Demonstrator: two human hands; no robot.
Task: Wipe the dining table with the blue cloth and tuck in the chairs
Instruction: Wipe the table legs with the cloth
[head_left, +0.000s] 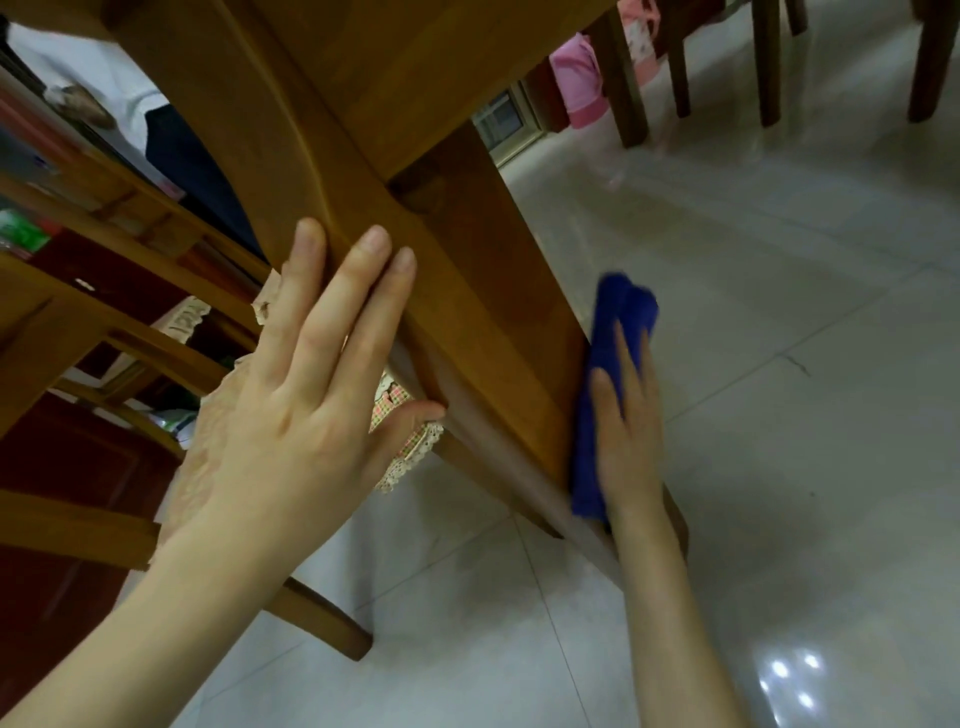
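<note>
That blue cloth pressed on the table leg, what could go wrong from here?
1. The blue cloth is only pinned flat under the right hand, not gripped, so it could slip down to the glossy floor.
2. The left hand braces the wooden table leg right beside a chair; its fingers could get pinched if the chair shifts.

Blue cloth (605, 395) against table leg (498, 322)
</note>
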